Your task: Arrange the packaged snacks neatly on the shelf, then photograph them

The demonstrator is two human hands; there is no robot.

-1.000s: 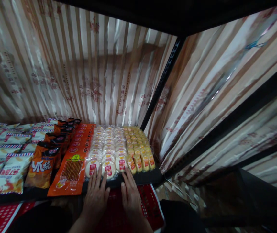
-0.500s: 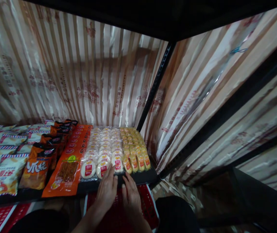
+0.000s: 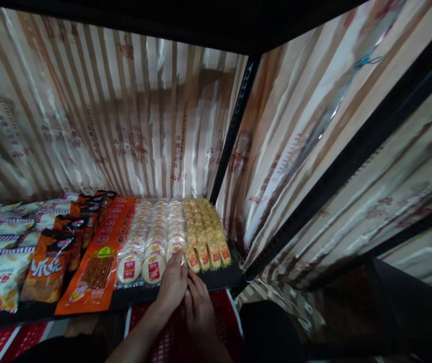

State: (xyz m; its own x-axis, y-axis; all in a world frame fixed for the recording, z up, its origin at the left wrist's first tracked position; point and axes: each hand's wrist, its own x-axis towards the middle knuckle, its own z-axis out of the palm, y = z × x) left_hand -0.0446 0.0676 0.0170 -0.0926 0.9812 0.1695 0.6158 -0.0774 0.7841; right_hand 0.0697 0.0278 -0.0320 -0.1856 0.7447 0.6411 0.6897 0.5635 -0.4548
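My left hand [image 3: 173, 282] reaches over the shelf's front edge. Its fingers are stretched out and lie against the front rice cracker pack [image 3: 173, 246] of the right-hand column, hiding its lower part. Close beside it, my right hand [image 3: 200, 305] has its fingers extended at the shelf edge, just below the yellow snack packs [image 3: 208, 256]. The two hands touch or nearly touch, and nothing shows held in either. More round white rice crackers in clear wrap [image 3: 152, 264] stand in columns to the left.
An orange bag of stick snacks [image 3: 97, 272] lies left of the crackers, beside orange-black bags [image 3: 45, 269] and white snack bags [image 3: 4, 277]. A black shelf post [image 3: 234, 131] rises at the back right corner. Red baskets [image 3: 223, 307] sit below the shelf.
My hands have come closer together; the left has shifted right over the front cracker pack, now covering more of it. The view has moved slightly, and the packs keep their rows.
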